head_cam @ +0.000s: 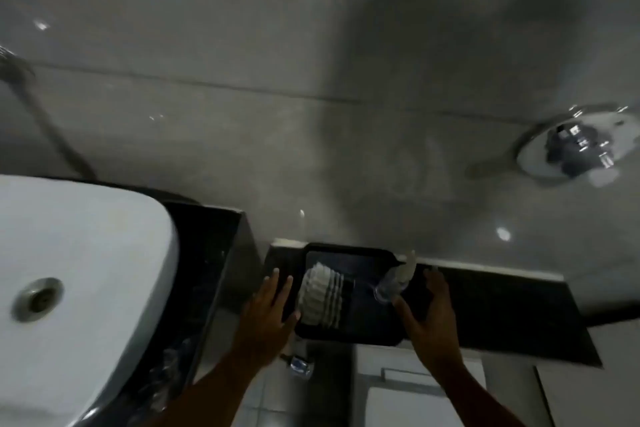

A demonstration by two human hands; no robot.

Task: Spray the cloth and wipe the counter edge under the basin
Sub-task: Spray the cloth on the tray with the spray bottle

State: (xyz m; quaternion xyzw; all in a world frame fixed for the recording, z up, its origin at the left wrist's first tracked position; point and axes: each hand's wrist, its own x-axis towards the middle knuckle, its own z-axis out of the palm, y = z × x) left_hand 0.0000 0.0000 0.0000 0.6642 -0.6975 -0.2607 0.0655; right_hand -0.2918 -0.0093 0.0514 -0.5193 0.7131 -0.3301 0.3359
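A black tray point(349, 333) rests on a dark ledge point(502, 308) against the tiled wall. On it lie a folded white cloth with dark stripes point(320, 295) and a clear spray bottle point(394, 279) lying on its side. My left hand point(268, 315) is at the tray's left edge, fingers spread, thumb touching the rim. My right hand point(427, 312) grips the tray's right edge, just beside the bottle. The white basin point(79, 274) sits at the left on a dark counter point(207, 274).
A chrome wall fitting point(578, 149) sticks out at the upper right. A hose point(45, 114) runs down the wall behind the basin. Below the ledge are a white cistern point(415, 402), a small bottle point(301, 366) and floor tiles.
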